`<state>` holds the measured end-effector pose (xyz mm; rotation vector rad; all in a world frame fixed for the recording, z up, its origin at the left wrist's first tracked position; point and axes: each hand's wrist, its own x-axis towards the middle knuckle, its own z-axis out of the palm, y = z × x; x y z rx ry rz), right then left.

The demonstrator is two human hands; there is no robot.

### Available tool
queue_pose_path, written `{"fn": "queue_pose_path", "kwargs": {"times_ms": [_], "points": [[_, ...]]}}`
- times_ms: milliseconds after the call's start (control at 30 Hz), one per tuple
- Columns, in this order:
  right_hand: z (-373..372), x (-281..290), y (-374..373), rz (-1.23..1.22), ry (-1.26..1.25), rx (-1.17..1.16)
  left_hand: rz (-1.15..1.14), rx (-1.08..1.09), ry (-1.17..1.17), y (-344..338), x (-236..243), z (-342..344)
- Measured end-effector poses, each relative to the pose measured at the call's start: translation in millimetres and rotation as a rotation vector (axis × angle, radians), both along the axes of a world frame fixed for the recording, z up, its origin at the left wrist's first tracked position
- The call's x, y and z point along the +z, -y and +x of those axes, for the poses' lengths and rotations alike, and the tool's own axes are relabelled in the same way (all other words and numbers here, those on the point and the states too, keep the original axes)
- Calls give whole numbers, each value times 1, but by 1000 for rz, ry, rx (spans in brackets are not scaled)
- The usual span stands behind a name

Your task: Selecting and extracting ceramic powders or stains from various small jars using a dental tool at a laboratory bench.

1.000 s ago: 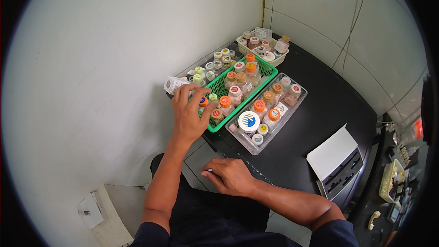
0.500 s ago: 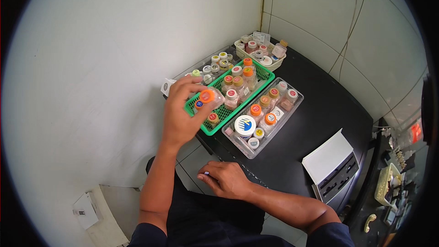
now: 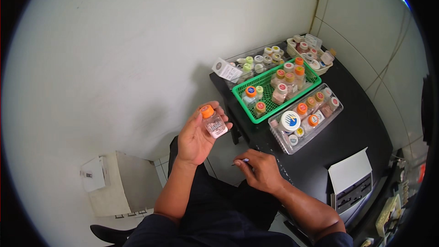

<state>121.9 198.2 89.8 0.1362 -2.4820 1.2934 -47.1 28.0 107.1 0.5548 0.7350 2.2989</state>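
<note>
In front of me, my left hand [image 3: 194,142] is closed around a small clear bottle [image 3: 215,126], tilted, with an orange cap and pale pink powder inside. The bottle is held off the table, left of the green basket [image 3: 245,109]. Bottles with orange, white and tan caps stand in that basket. Closer to my body, my right hand [image 3: 264,174] is curled over the table's near edge. Its fingers pinch a thin pen-like tool [image 3: 246,160] with a pale purple end; most of the tool is hidden in the hand.
A clear plastic tray [image 3: 279,141] of capped jars lies beside the basket on the black table [image 3: 361,119]. Behind are more jars, a folded white card [image 3: 227,70] and a cream basket [image 3: 323,70]. An opened white case [image 3: 351,171] lies at the right.
My left hand has drawn the bottle from over the green basket back toward me and turned it so its side shows. The view has shifted left. My right hand still pinches the tool.
</note>
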Motion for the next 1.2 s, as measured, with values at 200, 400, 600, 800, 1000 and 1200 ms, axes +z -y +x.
{"fn": "queue_pose_path", "kwargs": {"times_ms": [200, 400, 600, 800, 1000, 1200], "points": [[0, 6, 3, 19, 52, -3, -218, 171, -251, 4, -19, 9], [2, 5, 2, 17, 54, -6, -262, 117, -249, 4, -45, 9], [5, 6, 2, -69, -6, 9, -312, 46, -128, 7, -68, 8], [10, 4, -2, -208, -242, -63, -379, -43, -220, 13, -73, 10], [8, -1, 0, -220, -433, -84, -640, -103, -733, 26, -68, 29], [4, 5, 3, -63, -292, -10, -617, -13, -793, 23, -74, 39]]}}
